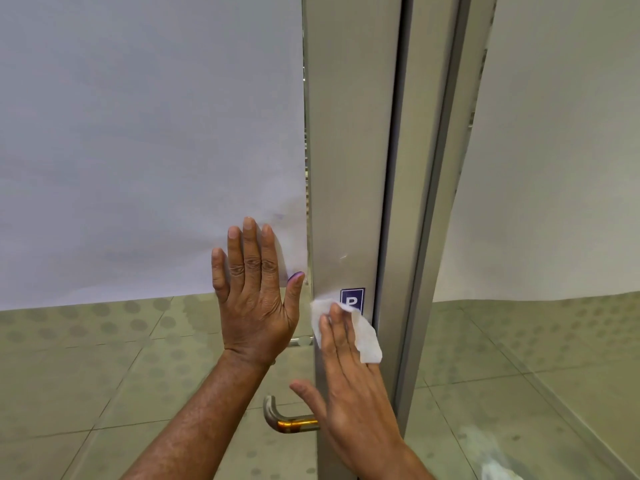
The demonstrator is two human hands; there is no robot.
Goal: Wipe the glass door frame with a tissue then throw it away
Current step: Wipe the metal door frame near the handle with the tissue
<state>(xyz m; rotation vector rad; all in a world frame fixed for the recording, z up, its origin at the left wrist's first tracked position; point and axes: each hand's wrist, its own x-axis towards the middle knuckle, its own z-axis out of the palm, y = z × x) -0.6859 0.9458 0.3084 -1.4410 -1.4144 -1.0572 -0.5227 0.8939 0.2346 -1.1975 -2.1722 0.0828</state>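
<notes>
The grey metal door frame (349, 168) runs upright through the middle of the head view. My right hand (349, 386) lies flat against it, fingers pointing up, pressing a white tissue (363, 332) onto the frame just below a small blue sticker (352, 299). The tissue partly covers the sticker's lower edge. My left hand (256, 292) rests flat with spread fingers on the glass pane (138, 358) left of the frame, over the bottom edge of a white sheet (149, 140). It holds nothing.
A curved metal door handle (280, 417) sticks out from the frame near my right wrist. A second frame post (440, 202) stands just right, with a dark gap between. Tiled floor shows through the glass. Something white and blurred (491, 459) lies low right.
</notes>
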